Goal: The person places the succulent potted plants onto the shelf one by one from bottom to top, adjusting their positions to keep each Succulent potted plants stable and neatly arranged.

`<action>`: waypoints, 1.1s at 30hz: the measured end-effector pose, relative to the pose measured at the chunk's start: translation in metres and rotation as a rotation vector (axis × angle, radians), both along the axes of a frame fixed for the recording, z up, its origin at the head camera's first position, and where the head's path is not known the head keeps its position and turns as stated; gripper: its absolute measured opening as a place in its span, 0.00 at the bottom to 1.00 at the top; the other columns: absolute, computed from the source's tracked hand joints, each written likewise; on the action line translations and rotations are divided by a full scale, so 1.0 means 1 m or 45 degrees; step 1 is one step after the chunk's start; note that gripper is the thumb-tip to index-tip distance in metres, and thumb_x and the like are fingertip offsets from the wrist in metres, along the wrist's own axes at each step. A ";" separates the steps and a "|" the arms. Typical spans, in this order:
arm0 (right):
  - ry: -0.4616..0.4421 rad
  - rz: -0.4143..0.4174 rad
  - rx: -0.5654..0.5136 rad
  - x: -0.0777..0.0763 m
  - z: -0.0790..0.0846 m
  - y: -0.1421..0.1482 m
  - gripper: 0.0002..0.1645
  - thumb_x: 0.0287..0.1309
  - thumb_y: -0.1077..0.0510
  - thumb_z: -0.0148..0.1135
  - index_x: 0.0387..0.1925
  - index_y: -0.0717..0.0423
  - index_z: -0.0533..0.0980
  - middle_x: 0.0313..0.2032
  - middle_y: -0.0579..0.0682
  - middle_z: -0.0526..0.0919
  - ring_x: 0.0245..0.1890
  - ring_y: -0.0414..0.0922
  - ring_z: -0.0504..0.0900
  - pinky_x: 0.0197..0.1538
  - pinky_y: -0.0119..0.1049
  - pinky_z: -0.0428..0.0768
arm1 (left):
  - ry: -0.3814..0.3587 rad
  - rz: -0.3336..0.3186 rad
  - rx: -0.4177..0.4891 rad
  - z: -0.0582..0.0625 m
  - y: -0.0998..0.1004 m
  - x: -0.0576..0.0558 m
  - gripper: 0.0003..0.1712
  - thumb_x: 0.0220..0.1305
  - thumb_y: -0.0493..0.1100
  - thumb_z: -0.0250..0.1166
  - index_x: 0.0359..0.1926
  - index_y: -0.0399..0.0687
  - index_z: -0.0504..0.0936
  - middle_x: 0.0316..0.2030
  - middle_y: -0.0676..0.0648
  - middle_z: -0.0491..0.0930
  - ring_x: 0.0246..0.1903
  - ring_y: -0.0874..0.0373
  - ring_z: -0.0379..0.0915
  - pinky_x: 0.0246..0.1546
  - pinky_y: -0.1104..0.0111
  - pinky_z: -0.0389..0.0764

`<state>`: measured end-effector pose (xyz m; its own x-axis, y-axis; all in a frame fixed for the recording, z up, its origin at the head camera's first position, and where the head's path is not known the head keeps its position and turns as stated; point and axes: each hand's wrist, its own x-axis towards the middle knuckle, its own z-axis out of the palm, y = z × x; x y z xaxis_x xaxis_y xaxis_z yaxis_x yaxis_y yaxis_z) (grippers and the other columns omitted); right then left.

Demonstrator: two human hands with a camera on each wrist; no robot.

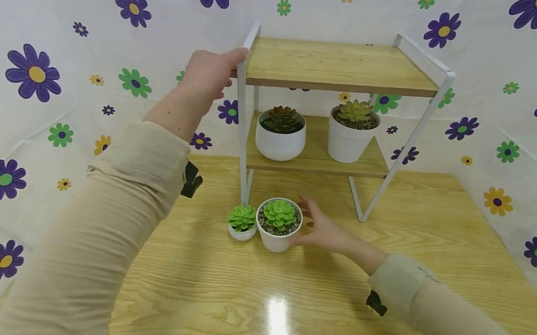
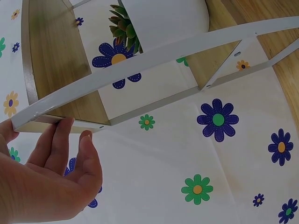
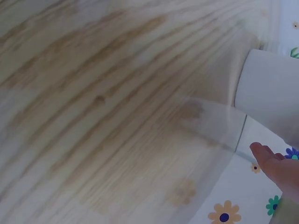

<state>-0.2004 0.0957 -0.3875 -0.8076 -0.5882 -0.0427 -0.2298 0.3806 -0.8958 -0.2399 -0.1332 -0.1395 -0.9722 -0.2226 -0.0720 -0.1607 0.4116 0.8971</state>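
My left hand grips the upper left end of a two-tier shelf rack with wooden boards and a white metal frame. In the left wrist view, the fingers of the left hand curl at the corner of the frame. On the table, a white pot holds a bright green succulent in pebbles. My right hand is at the pot's right side, fingers spread and thumb near its wall. The right wrist view shows the right hand with a gap to the white pot.
A smaller potted succulent stands left of the pot, by the rack's front left leg. On the lower board sit a round white pot with a dark reddish succulent and a taller white pot with a yellow-green one. Flowered cloth hangs behind.
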 end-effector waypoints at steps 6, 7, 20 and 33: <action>-0.007 0.013 -0.046 0.001 -0.004 -0.008 0.73 0.38 0.46 0.77 0.70 0.67 0.37 0.68 0.68 0.53 0.66 0.65 0.57 0.65 0.57 0.62 | -0.003 0.010 -0.013 0.000 0.000 0.001 0.34 0.65 0.65 0.49 0.64 0.52 0.67 0.61 0.54 0.71 0.61 0.59 0.61 0.61 0.67 0.66; -0.005 0.017 -0.056 0.001 -0.005 -0.009 0.71 0.39 0.47 0.76 0.70 0.67 0.37 0.68 0.67 0.53 0.66 0.64 0.58 0.65 0.57 0.62 | -0.004 0.013 -0.012 0.000 0.000 0.001 0.34 0.65 0.65 0.49 0.64 0.52 0.67 0.61 0.54 0.71 0.61 0.59 0.62 0.61 0.67 0.66; 0.030 -0.069 0.020 0.002 -0.008 -0.020 0.69 0.39 0.53 0.77 0.71 0.64 0.39 0.68 0.66 0.56 0.68 0.61 0.58 0.68 0.55 0.57 | 0.007 0.005 0.000 0.001 0.001 0.002 0.33 0.65 0.65 0.49 0.64 0.53 0.67 0.61 0.55 0.71 0.62 0.60 0.61 0.61 0.68 0.65; 0.110 -0.158 0.059 0.004 -0.012 -0.021 0.63 0.38 0.55 0.77 0.69 0.65 0.48 0.65 0.63 0.63 0.65 0.59 0.64 0.66 0.54 0.63 | 0.007 0.001 -0.020 0.000 0.001 0.002 0.33 0.65 0.64 0.49 0.64 0.53 0.67 0.61 0.55 0.71 0.61 0.60 0.61 0.61 0.68 0.66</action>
<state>-0.1969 0.0750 -0.3995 -0.8757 -0.4829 0.0054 -0.2542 0.4515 -0.8553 -0.2383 -0.1325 -0.1397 -0.9724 -0.2247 -0.0632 -0.1563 0.4253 0.8915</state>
